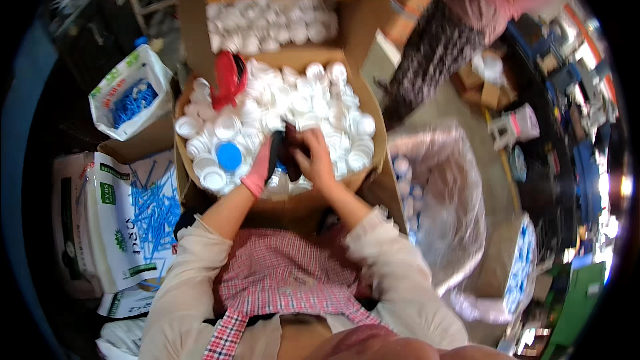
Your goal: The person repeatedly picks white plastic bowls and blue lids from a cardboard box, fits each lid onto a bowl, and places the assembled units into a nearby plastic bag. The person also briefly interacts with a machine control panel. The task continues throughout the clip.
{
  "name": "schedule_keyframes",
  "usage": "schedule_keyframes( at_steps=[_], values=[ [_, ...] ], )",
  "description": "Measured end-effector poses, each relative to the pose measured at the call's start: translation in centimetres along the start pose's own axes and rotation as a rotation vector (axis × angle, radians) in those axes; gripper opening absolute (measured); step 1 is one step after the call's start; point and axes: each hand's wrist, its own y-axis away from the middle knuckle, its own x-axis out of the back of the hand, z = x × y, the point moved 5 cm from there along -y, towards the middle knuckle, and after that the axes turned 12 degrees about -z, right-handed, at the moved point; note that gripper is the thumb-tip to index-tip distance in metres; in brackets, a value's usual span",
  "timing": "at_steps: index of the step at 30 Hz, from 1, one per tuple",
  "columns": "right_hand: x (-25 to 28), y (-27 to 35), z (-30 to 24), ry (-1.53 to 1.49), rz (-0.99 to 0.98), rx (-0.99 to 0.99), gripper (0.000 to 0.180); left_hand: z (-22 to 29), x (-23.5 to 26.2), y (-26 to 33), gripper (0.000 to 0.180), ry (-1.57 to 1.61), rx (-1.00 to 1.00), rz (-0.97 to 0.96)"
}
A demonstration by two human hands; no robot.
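Frame center: bare right hand (316, 162) pinches dark piece (291, 152) over carton (379, 125) of white plastic pieces (303, 102); gloved left hand (267, 162) beside it, grip we cannot tell. We judge dark piece light, pliable, best held at edge. Lower left: white bag (115, 217) bears dark lettering, green marks.

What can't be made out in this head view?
Head view, dark item at the right hand: too blurred to identify.
Head view, left hand: fingertips lost against that item.
Head view, cardboard box bottom: hidden under white plastic pieces.
Head view, other person: blurred, cut off by the top edge.
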Motion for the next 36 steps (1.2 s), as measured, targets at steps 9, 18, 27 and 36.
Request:
schedule_keyframes(
  at_steps=[9,18,27,36],
  values=[
    [-4.4,0.0,5.9,-0.124,-0.240,-0.113,0.028,9.0,5.7,1.3,0.074,0.694,-0.154,0.080],
    [-5.0,-1.4,18.0,0.600,-0.607,-0.621,0.047,10.5,4.1,0.7,0.086,1.076,-0.199,-0.251],
    [-0.8,-4.4,10.9,0.468,-0.413,-0.079,0.011,11.7,3.4,0.9,0.070,0.868,-0.229,-0.268],
    [2.6,-1.7,0.7,-1.311,-0.102,-0.449,0.045,9.6,-3.6,1.2,0.064,0.814,-0.109,-0.293]
  ],
)
